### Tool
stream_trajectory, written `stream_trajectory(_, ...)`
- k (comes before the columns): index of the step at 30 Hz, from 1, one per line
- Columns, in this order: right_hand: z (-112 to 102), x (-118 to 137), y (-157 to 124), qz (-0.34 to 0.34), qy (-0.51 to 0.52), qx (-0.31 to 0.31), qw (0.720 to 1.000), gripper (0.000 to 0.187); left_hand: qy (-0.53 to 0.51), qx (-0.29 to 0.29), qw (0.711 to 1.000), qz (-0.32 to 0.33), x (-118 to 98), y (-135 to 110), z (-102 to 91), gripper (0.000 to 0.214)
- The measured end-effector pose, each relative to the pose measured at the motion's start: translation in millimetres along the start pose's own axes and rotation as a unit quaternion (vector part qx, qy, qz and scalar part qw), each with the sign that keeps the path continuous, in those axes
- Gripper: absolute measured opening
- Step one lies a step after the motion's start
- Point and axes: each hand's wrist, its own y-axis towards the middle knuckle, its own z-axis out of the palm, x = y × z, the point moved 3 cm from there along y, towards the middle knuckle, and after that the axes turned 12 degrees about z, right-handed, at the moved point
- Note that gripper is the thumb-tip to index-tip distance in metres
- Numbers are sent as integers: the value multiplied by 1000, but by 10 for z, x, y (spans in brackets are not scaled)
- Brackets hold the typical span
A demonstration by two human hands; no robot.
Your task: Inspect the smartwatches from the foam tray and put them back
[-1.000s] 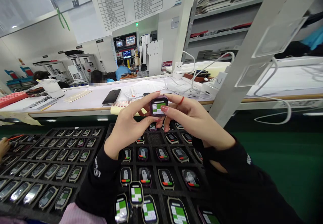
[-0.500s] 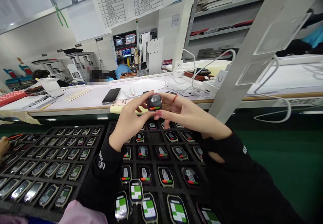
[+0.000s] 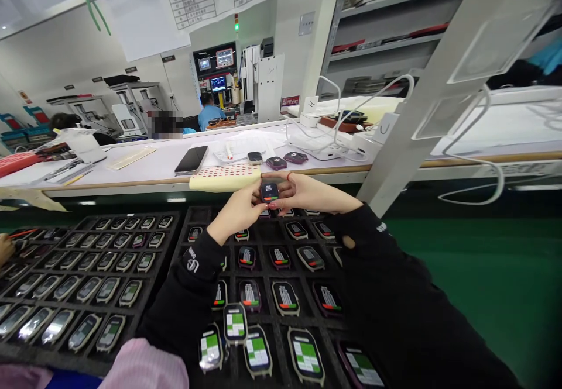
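Between my hands, above the far rows of the tray, is a smartwatch body (image 3: 269, 192) without a strap. Its dark screen shows white text and a red and green bar. My left hand (image 3: 239, 209) pinches its left side, and my right hand (image 3: 302, 193) grips its right side with thumb and fingers. Below lies a black foam tray (image 3: 267, 232) with strapless watches in its compartments, several showing red and green bars. One watch (image 3: 236, 323) rests on top of others near the front, its screen green and white.
A second tray (image 3: 174, 231) full of watches lies to the left, with another person's hand (image 3: 5, 248) at its far side. On the shelf ahead are a phone (image 3: 191, 160), a yellow sheet of red stickers (image 3: 223, 177), three watches (image 3: 276, 162) and white cables. A slanted post (image 3: 408, 114) rises right.
Both hands have moved slightly lower with the watch and away from the shelf, so the watches lying there now show. The view has shifted a little.
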Motion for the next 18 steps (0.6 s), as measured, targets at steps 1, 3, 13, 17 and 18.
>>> stream_trajectory(1,-11,-23,12,7,-3,-4,1000,84,-4,18,1000,-19,30,-2,6,66)
stream_trajectory(3,-23,-63,33,20,-7,0,1000,78,2,61,996,-60,84,-14,-14,71)
stream_trajectory(13,293,-349,273,191,-211,85,955,71,236,96,936,-242,597,-146,-409,29)
stream_trajectory(17,116,-398,237,214,-218,58,950,62,285,131,898,-308,866,-186,-387,32)
stream_trajectory(18,4,-409,201,218,-219,35,951,56,295,130,892,-316,911,-189,-387,35)
